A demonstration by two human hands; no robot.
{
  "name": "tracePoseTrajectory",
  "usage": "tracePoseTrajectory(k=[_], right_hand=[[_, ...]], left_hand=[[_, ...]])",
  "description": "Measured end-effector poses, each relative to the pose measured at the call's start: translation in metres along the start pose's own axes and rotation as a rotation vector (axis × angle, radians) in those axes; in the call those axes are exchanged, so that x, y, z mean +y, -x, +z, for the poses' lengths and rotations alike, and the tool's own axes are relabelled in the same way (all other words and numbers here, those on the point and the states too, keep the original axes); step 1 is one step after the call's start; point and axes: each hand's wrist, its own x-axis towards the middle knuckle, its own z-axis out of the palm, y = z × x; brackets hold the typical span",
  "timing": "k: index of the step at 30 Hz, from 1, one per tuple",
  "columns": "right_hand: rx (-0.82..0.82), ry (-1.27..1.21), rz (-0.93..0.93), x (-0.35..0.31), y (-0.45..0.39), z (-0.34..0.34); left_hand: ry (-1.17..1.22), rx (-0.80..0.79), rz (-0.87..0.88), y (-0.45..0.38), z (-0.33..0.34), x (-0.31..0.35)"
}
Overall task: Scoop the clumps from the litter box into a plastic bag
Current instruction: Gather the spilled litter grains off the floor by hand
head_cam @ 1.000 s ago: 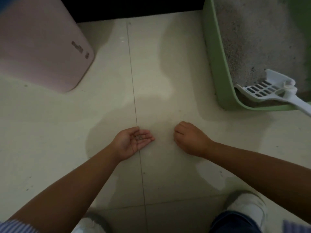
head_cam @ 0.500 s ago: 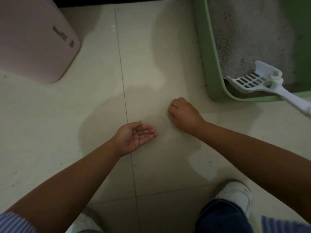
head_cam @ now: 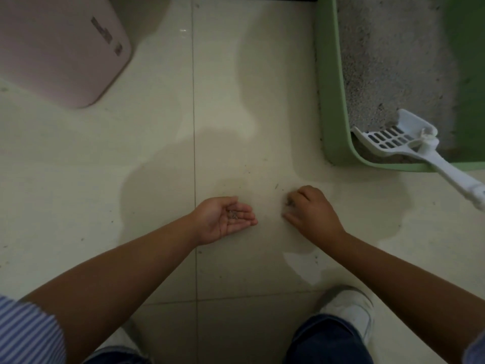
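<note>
The green litter box (head_cam: 331,106) stands at the upper right, filled with grey litter (head_cam: 388,61). A white slotted scoop (head_cam: 393,143) rests in its near corner, its handle sticking out over the rim. My left hand (head_cam: 223,219) is cupped palm up just above the floor, with a few small litter grains (head_cam: 233,215) in the palm. My right hand (head_cam: 312,214) is palm down on the tiles to its right, fingers curled and pinched at the floor. No plastic bag is in view.
A pink rounded container (head_cam: 57,48) stands at the upper left. Scattered litter specks lie on the cream tiles (head_cam: 262,179) ahead of my hands. My white shoe (head_cam: 349,308) and my knees are at the bottom edge.
My right hand has shifted slightly nearer and to the right on the floor, fingers still pinching at grains. My left hand stays cupped with the grains. The view has drifted.
</note>
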Motion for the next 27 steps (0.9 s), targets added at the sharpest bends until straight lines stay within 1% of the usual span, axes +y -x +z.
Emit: tracePoseTrajectory(k=[2,5,6,9,11,18,20,23,25,27], right_hand=[[0.019,-0.02,0.026,-0.003,-0.003,0.001],[0.029,-0.014,-0.017,-0.005,-0.006,-0.002],[0.019,0.002,-0.038,-0.005,-0.008,-0.002],[-0.11,0.062,-0.063,-0.004,-0.011,-0.002],[-0.156,0.102,-0.062,-0.005,-0.011,-0.002],[-0.16,0.155,-0.09,-0.011,-0.007,-0.004],[-0.13,0.084,-0.056,-0.012,-0.01,-0.006],[-0.01,-0.191,0.036,-0.029,-0.013,-0.022],[-0.074,-0.348,0.038,-0.05,-0.015,-0.039],[-0.214,-0.425,0.01,-0.064,-0.015,-0.047]], left_hand=[[-0.001,-0.001,-0.008,-0.001,0.001,-0.003],[0.003,-0.005,-0.015,-0.002,0.001,-0.006],[0.004,-0.005,-0.015,-0.003,0.002,-0.006],[0.009,-0.001,-0.011,-0.004,0.003,-0.006],[0.021,0.002,-0.008,-0.004,0.004,-0.005],[0.084,0.012,0.015,-0.003,0.004,-0.003],[0.103,0.015,0.021,-0.004,0.003,-0.002],[0.127,0.024,0.033,-0.007,0.003,-0.002],[0.106,0.025,0.031,-0.008,0.005,-0.004],[0.059,0.016,0.023,-0.008,0.008,-0.006]])
